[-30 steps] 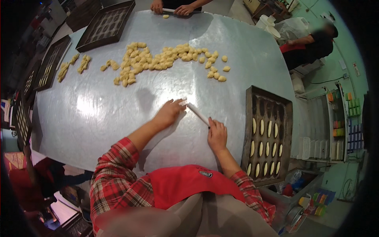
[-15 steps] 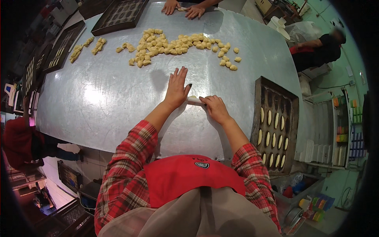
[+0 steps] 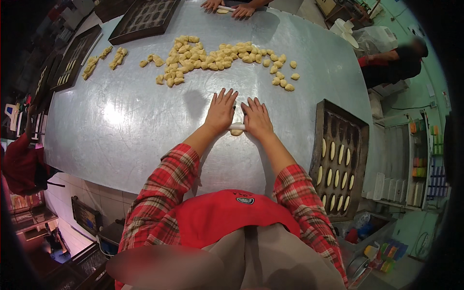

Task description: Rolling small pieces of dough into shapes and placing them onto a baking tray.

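A thin white rolling pin [image 3: 236, 127] lies crosswise on the metal table [image 3: 145, 150] in front of me. Beneath it, a small piece of dough [image 3: 236, 132] is pressed flat, its near edge showing. My left hand [image 3: 222, 111] rests its palm over the pin's left end, fingers stretched forward. Over the right end lies my right hand [image 3: 257, 118], likewise flat with fingers extended. Neither hand curls round the pin. Farther back, a pile of dough balls [image 3: 186, 55] spreads across the table, some loose ones at its right.
To my right stands a dark moulded tray [image 3: 333, 193] with several shaped dough pieces. More trays [image 3: 145, 19] sit at the far left. Across the table, a co-worker's hands [image 3: 241, 10] work a pin over dough. Other people stand at the left and right sides.
My right hand has gone from bent fingers at the pin's end to lying flat and farther forward. My left hand has shifted slightly back. Flattened dough now shows below the pin.
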Action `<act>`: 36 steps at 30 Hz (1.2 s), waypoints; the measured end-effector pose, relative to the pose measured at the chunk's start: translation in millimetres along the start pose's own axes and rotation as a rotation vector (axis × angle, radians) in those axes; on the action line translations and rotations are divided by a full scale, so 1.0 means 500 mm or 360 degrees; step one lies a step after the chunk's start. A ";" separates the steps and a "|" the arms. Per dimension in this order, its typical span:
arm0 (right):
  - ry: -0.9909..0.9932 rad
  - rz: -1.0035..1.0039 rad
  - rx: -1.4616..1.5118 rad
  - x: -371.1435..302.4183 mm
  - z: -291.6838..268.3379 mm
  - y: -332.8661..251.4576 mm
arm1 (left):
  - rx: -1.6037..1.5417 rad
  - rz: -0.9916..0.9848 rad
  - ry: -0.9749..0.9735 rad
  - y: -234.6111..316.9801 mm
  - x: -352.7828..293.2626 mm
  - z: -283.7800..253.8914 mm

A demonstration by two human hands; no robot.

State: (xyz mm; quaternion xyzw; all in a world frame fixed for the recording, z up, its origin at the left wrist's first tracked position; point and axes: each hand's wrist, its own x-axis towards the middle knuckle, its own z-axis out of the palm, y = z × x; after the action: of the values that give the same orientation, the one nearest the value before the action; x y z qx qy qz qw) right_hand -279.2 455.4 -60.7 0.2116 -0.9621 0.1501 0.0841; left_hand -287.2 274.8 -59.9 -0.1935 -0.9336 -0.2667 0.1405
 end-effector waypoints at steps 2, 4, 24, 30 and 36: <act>-0.0140 0.0057 0.0028 -0.022 -0.016 -0.020 | -0.0008 -0.0037 -0.0035 0.012 -0.021 -0.016; -0.0010 0.0052 -0.0084 -0.045 -0.021 -0.035 | -0.0005 -0.0066 -0.0053 0.022 -0.034 -0.023; -0.0069 -0.0191 0.0153 -0.310 -0.082 -0.144 | 0.0069 0.0168 -0.0617 0.119 -0.327 -0.121; 0.0178 -0.0109 0.0148 -0.297 -0.084 -0.074 | -0.0063 0.0149 -0.0651 0.095 -0.352 -0.121; 0.0492 0.0170 -0.0178 -0.194 -0.076 0.007 | -0.0018 -0.0042 -0.0300 0.047 -0.179 -0.059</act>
State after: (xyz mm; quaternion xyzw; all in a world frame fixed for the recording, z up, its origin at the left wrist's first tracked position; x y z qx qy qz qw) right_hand -189.9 507.6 -47.8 0.1296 -0.9544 0.1314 0.2345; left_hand -193.0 251.3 -57.9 -0.2060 -0.9437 -0.2544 0.0474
